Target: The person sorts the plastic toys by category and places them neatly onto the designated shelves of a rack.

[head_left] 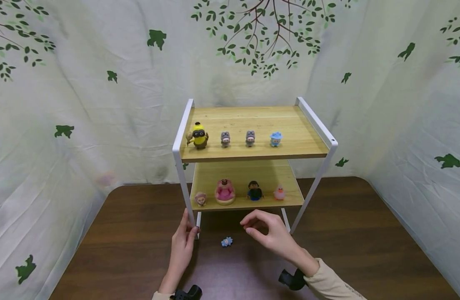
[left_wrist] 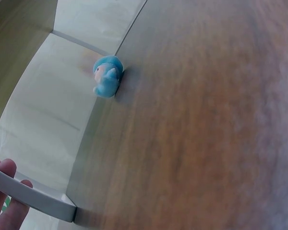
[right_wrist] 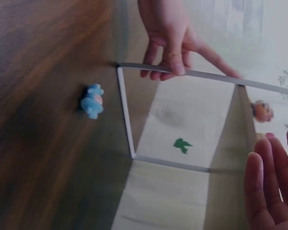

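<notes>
My left hand (head_left: 182,249) grips the front left leg of a two-tier shelf (head_left: 316,179); the right wrist view shows its thumb and fingers on the white leg (right_wrist: 209,75), with the index finger stretched along it. My right hand (head_left: 273,234) hovers before the lower tier, fingers gently bent, thumb apart, and nothing visible between them. A small blue figurine (head_left: 227,241) lies on the table between the two hands, touched by neither. In the left wrist view the figurine (left_wrist: 108,76) shows a blue hat and pale face.
On the upper tier stand a yellow figurine (head_left: 198,136), two grey ones (head_left: 225,139) and a blue-hatted one (head_left: 276,139). The lower tier holds a pink bear (head_left: 225,192), a dark-haired figure (head_left: 254,191), a pink duck-like figure (head_left: 279,193) and a small pale figure (head_left: 200,198).
</notes>
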Demonstrator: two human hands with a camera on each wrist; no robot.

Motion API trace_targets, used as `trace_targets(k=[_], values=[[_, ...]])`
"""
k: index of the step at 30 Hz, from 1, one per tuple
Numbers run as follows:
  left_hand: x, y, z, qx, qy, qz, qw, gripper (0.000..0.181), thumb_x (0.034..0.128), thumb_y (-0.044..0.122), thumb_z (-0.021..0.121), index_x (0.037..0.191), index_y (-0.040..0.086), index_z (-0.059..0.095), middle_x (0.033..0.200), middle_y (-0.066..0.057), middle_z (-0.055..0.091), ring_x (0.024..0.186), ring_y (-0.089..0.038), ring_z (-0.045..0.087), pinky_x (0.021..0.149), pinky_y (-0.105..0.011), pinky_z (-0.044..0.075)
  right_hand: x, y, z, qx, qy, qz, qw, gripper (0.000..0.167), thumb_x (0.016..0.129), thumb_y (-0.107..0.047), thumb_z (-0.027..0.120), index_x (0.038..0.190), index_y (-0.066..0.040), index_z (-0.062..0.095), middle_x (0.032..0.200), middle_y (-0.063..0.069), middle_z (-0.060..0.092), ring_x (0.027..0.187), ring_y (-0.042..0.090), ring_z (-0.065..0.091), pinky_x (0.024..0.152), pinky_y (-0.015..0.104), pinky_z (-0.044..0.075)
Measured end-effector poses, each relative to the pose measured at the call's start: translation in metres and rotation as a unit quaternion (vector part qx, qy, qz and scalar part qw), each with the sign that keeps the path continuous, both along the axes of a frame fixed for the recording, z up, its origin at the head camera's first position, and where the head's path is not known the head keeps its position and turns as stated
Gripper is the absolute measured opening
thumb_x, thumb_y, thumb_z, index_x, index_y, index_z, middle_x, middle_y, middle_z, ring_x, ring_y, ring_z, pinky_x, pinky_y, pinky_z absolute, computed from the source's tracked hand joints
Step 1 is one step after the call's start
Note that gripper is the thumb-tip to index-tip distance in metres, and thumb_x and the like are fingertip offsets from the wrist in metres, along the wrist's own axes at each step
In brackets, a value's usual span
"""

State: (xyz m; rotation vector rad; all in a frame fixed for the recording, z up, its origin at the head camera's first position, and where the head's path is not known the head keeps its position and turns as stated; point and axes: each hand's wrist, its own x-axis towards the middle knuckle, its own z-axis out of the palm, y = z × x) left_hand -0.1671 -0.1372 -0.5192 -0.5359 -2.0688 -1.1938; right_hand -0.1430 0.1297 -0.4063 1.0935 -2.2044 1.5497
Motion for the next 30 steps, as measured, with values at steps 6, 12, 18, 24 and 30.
trace_targets(k=[6, 12, 18, 24, 30], values=[[-0.001, 0.0, -0.002, -0.004, -0.004, 0.003, 1.0, 0.084, 0.0807, -0.02, 0.062, 0.15, 0.01, 0.025, 0.078, -0.009, 0.057, 0.066, -0.022, 0.062, 0.056, -0.018, 0.045, -0.007, 0.0, -0.02, 0.016, -0.019, -0.004, 0.9997, 0.022, 0.084, 0.008, 0.066, 0.101, -0.007, 0.065, 0.096, 0.002, 0.067, 0.083, 0.007, 0.062, 0.068, 0.031, 0.054], [0.0, -0.001, -0.002, -0.008, -0.005, 0.006, 0.9999, 0.081, 0.0823, -0.016, 0.062, 0.15, 0.009, 0.025, 0.078, -0.009, 0.057, 0.067, -0.02, 0.062, 0.057, -0.018, 0.045, -0.006, -0.005, -0.026, 0.039, -0.022, -0.004, 0.999, 0.022, 0.081, 0.014, 0.066, 0.098, 0.0, 0.064, 0.093, 0.007, 0.066, 0.079, 0.015, 0.063, 0.066, 0.031, 0.054], [-0.001, -0.002, -0.004, -0.008, -0.004, 0.008, 0.9999, 0.079, 0.0832, -0.013, 0.063, 0.149, 0.008, 0.026, 0.078, -0.009, 0.057, 0.066, -0.019, 0.062, 0.056, -0.018, 0.045, -0.009, -0.009, -0.042, 0.055, -0.04, -0.004, 0.9977, 0.022, 0.08, 0.014, 0.066, 0.098, 0.0, 0.064, 0.092, 0.009, 0.066, 0.079, 0.02, 0.063, 0.065, 0.031, 0.053], [-0.001, -0.002, -0.005, -0.007, -0.005, 0.008, 0.9999, 0.08, 0.0829, -0.013, 0.064, 0.149, 0.009, 0.026, 0.079, -0.009, 0.057, 0.065, -0.02, 0.062, 0.056, -0.019, 0.046, -0.012, -0.011, -0.059, 0.071, -0.065, -0.003, 0.9954, 0.023, 0.081, 0.009, 0.067, 0.099, -0.005, 0.065, 0.093, 0.005, 0.066, 0.081, 0.009, 0.062, 0.066, 0.027, 0.052], [-0.001, -0.002, -0.004, -0.006, -0.007, 0.007, 0.9999, 0.079, 0.0832, -0.012, 0.064, 0.149, 0.009, 0.026, 0.079, -0.011, 0.057, 0.063, -0.023, 0.061, 0.056, -0.018, 0.045, -0.013, -0.014, -0.065, 0.08, -0.093, 0.003, 0.9924, 0.023, 0.081, 0.01, 0.067, 0.1, -0.003, 0.063, 0.096, 0.013, 0.065, 0.083, 0.015, 0.063, 0.068, 0.025, 0.052]])
